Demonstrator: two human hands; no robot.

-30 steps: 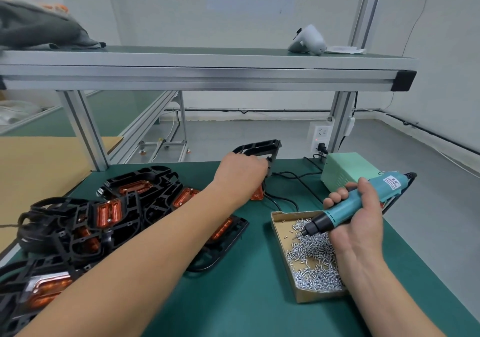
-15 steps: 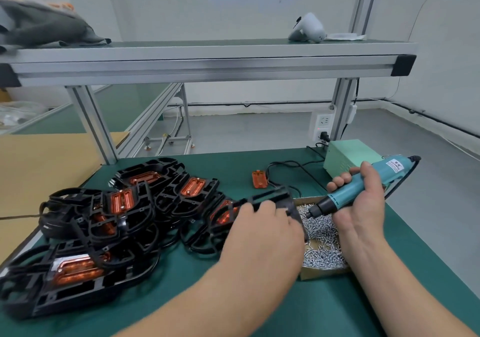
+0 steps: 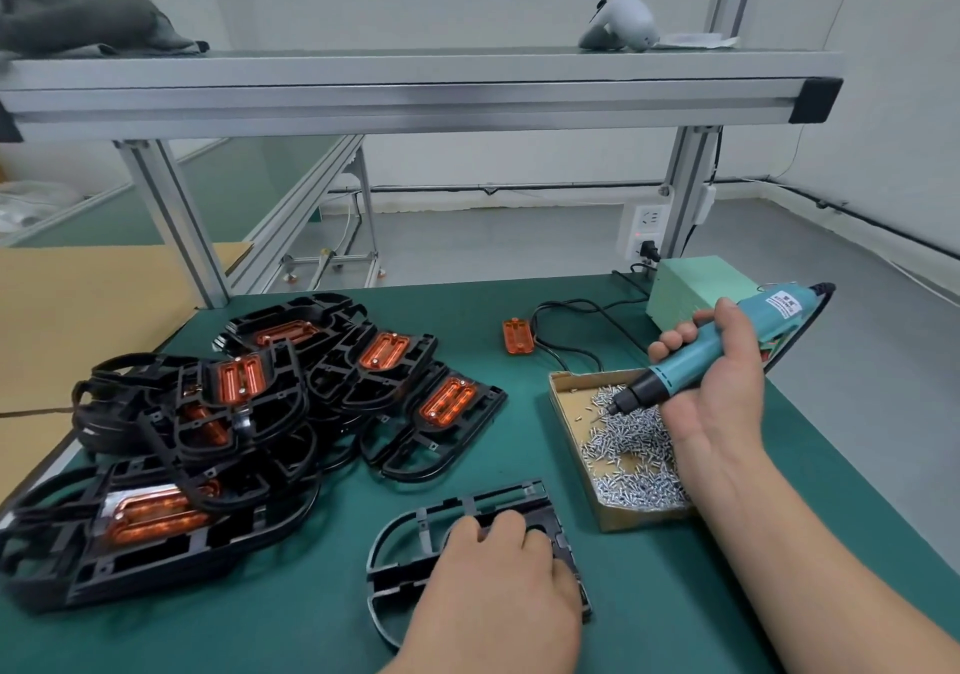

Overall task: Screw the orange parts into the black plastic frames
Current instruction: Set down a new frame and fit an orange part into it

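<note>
A bare black plastic frame (image 3: 410,554) lies flat on the green mat near the front edge. My left hand (image 3: 498,575) lies on top of it, fingers curled over its middle bars. A loose orange part (image 3: 518,337) rests alone farther back on the mat. My right hand (image 3: 722,387) grips a teal electric screwdriver (image 3: 727,346), its black tip pointing down-left over a cardboard tray (image 3: 563,403) of small silver screws (image 3: 631,445). On the left, a pile of black frames with orange parts fitted (image 3: 291,398) is heaped up.
A pale green power box (image 3: 691,289) stands at the back right with black cables (image 3: 566,330) looping across the mat. An aluminium shelf frame (image 3: 415,96) spans overhead on posts. A brown cardboard sheet (image 3: 78,320) lies at the left.
My left hand carried the bare black frame from the back of the mat toward me and set it flat at the front. The screwdriver hand stayed over the screw tray.
</note>
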